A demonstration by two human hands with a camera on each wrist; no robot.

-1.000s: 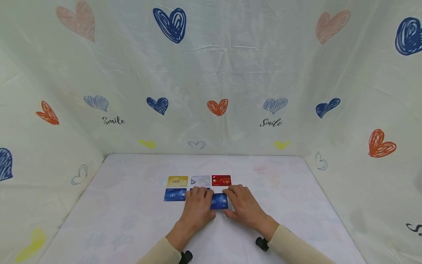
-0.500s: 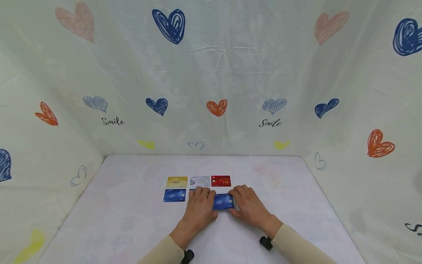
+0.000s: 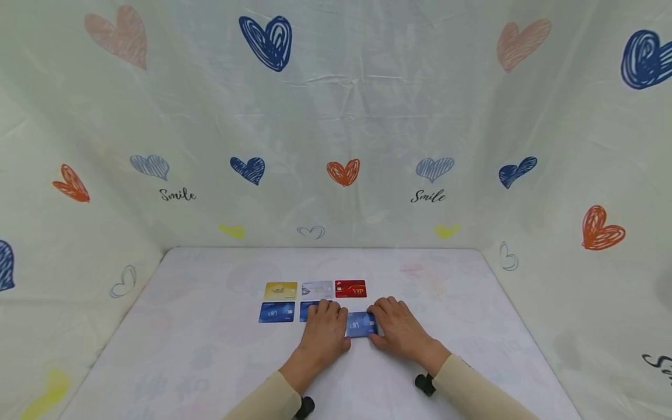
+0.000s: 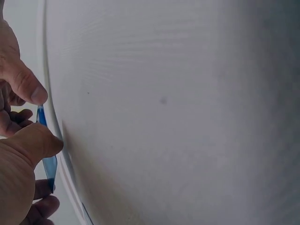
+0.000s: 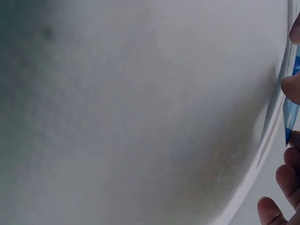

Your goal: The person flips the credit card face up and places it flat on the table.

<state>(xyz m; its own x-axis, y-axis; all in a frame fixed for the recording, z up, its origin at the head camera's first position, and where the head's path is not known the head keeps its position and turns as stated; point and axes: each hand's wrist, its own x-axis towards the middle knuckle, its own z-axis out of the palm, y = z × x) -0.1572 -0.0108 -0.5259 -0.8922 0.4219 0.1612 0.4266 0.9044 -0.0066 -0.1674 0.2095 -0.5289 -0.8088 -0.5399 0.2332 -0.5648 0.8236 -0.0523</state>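
Between my two hands a blue card (image 3: 360, 325) is held just above the table, lettering facing me. My left hand (image 3: 324, 332) pinches its left end, and my right hand (image 3: 399, 328) pinches its right end. In the left wrist view the card (image 4: 50, 164) is nearly edge-on, with my left thumb (image 4: 42, 140) across it. My right thumb (image 5: 291, 88) overlaps the card in the right wrist view. A second blue card (image 3: 307, 312) lies partly hidden behind my left fingers. Another blue card (image 3: 276, 312) lies flat to its left.
Behind the blue cards a row of flat cards runs left to right: a gold card (image 3: 280, 290), a silver-white card (image 3: 317, 289) and a red VIP card (image 3: 350, 289). The white table (image 3: 210, 361) meets a heart-printed curtain (image 3: 341, 116) at the back and sides.
Both hands have moved slightly right with the blue card. More of the middle blue card now shows beside my left hand. The cards on the table stay in place.
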